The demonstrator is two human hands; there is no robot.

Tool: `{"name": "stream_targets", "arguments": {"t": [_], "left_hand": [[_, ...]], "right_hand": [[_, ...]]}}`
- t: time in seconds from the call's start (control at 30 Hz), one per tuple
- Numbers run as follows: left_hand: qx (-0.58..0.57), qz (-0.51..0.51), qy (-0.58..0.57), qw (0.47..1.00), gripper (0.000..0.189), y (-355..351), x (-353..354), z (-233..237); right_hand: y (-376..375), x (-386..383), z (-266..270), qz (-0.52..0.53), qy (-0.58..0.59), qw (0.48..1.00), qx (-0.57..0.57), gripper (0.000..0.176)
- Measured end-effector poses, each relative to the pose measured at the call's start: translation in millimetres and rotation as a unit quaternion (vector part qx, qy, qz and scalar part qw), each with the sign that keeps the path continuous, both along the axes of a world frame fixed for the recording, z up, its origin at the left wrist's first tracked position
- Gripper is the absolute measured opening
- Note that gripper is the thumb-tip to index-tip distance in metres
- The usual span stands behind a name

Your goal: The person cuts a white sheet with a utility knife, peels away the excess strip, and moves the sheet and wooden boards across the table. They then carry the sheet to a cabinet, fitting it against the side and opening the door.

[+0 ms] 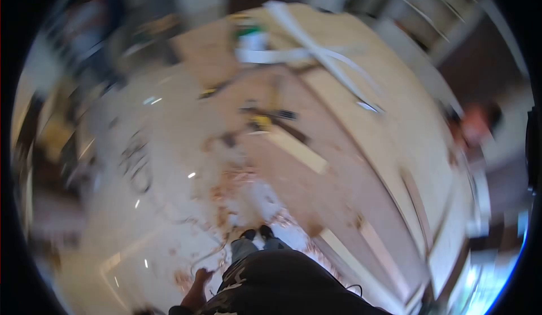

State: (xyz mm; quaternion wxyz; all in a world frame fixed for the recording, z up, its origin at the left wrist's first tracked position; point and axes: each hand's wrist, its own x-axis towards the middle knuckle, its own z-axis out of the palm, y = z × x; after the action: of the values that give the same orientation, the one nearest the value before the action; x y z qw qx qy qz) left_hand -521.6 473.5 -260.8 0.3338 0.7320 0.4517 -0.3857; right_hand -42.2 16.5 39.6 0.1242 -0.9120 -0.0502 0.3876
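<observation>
My left hand (202, 276) hangs low beside my body, over the pale floor. Motion blur smears its fingers, and I cannot make out anything in it. My right hand is out of view. In front of me a large brown board (333, 202) bears a short light wood strip (299, 151). A blurred yellow and black tool (261, 123) sits at that strip's far end. Two more wood strips, a pale one (353, 258) and a pinkish one (384, 258), lie on the board to my right.
Wood shavings (231, 179) litter the glossy floor by my feet. A coiled dark cord (135, 165) lies on the left. Long white strips (322, 58) and a green and white container (251, 37) are at the back. A person (477, 126) is at the right, another (87, 29) far left.
</observation>
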Motion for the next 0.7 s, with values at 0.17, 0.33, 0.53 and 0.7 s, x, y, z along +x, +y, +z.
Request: {"name": "stream_targets", "arguments": {"t": [0.17, 0.33, 0.53, 0.7], "left_hand": [[-0.135, -0.219, 0.172, 0.951, 0.063, 110.6, 52.5, -39.0], [0.177, -0.407, -0.053, 0.895, 0.039, 219.0, 200.6, -10.7], [0.205, -0.402, -0.241, 0.859, 0.039, 152.0, 409.0, 48.2], [0.089, -0.399, -0.251, 0.877, 0.039, -54.0, 450.5, 121.5]], "right_hand": [[-94.8, -200.0, 9.4, -0.229, 0.042, 0.969, -0.088, 0.059], [-137.9, -377.2, 21.3, -0.393, 0.12, 0.899, -0.149, 0.059], [-151.0, -508.3, -8.8, -0.544, 0.122, 0.824, -0.103, 0.06], [-165.7, -583.1, -39.7, -0.637, 0.068, 0.768, -0.027, 0.06]]}}
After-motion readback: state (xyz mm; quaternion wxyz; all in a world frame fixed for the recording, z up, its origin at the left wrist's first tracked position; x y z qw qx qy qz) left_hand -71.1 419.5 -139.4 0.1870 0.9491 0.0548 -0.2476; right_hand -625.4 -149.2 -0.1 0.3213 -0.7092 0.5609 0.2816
